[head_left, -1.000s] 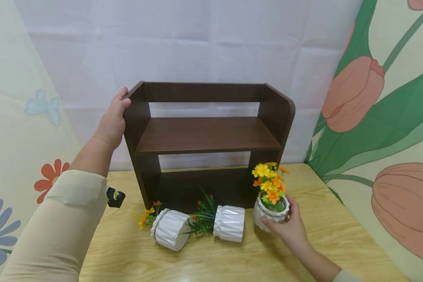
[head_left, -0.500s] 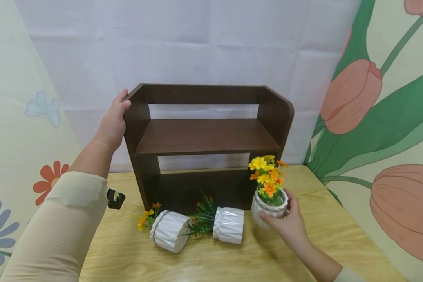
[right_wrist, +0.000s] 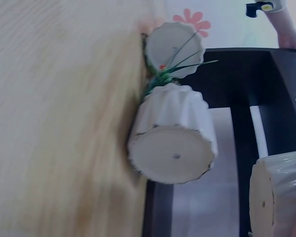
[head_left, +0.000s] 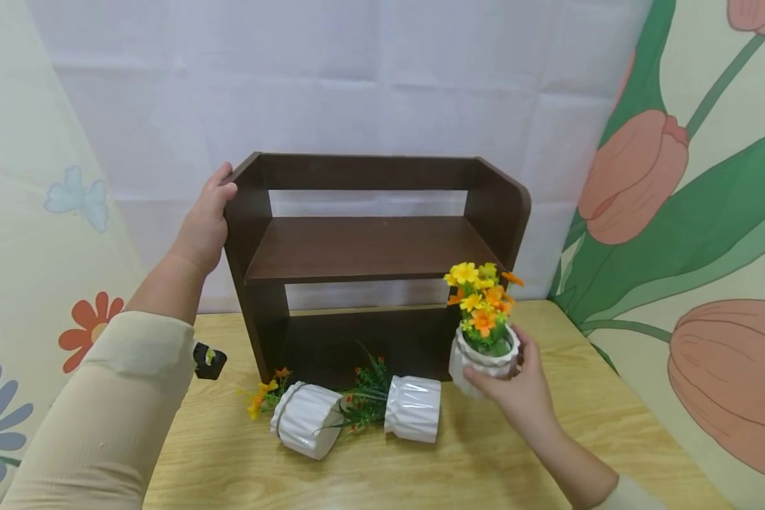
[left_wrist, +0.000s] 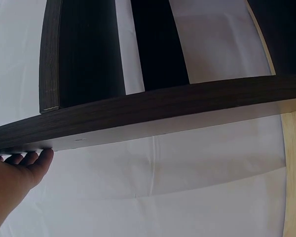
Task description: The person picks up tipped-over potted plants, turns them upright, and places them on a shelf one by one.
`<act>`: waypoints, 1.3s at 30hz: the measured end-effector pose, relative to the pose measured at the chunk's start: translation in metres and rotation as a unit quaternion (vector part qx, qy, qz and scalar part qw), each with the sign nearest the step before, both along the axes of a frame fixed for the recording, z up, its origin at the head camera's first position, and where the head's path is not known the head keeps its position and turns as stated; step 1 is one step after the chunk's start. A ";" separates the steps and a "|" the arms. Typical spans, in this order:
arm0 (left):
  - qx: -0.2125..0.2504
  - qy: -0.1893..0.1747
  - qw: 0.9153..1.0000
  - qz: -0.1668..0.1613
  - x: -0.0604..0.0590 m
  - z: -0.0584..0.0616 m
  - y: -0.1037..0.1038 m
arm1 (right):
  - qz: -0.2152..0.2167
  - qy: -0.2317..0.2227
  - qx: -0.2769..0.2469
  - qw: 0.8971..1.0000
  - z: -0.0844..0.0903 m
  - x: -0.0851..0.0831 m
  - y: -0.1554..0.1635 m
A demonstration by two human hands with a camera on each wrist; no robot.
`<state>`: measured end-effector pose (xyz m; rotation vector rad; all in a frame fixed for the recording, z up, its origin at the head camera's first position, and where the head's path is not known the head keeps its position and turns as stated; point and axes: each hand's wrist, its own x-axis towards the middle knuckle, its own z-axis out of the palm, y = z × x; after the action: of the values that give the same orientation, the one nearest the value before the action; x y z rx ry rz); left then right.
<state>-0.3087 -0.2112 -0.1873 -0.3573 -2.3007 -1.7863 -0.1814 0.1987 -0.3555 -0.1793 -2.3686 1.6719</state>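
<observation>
In the head view my left hand (head_left: 205,223) rests against the upper outer face of the left side panel of a dark brown two-tier shelf (head_left: 376,248); the left wrist view shows its fingertips (left_wrist: 45,157) touching that panel. My right hand (head_left: 523,386) grips a white fluted flowerpot (head_left: 481,365) with yellow and orange artificial flowers (head_left: 478,301). The pot is upright, raised in front of the shelf's right side. Its base shows at the right edge of the right wrist view, and the far-side fingers are largely hidden behind it.
Two more white potted plants lie on their sides before the shelf: one pot (head_left: 309,419) with orange flowers, another (head_left: 413,409) with green leaves and small red blooms. They lie on a wood-grain table (head_left: 370,474). A white cloth (head_left: 382,85) hangs behind the shelf.
My right hand has raised the flowerpot off the table and brought it slightly left, toward the shelf. My left hand stays at the panel, and the two lying pots have not moved.
</observation>
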 end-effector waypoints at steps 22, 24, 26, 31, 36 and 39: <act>-0.003 0.000 1.000 0.006 0.005 0.003 0.002 | -0.023 0.064 -0.022 0.997 0.062 -0.004 -0.020; -0.005 0.001 1.000 0.008 0.005 0.002 0.002 | -0.022 0.072 -0.024 0.997 0.066 -0.004 -0.021; -0.006 0.002 1.000 0.009 0.006 0.002 0.002 | -0.020 0.082 -0.027 0.996 0.071 -0.005 -0.023; -0.003 0.005 1.000 0.010 0.006 0.002 0.002 | -0.014 0.101 -0.037 0.994 0.082 -0.010 -0.027; -0.007 0.005 1.000 0.012 0.005 0.002 0.002 | -0.012 0.110 -0.036 0.993 0.093 -0.017 -0.029; -0.005 0.004 1.000 0.013 0.004 0.002 0.003 | -0.013 0.111 -0.035 0.993 0.098 -0.022 -0.029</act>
<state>-0.3048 -0.2087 -0.1858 -0.3339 -2.3003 -1.7581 -0.2037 0.1695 -0.2571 -0.0334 -2.1377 1.6703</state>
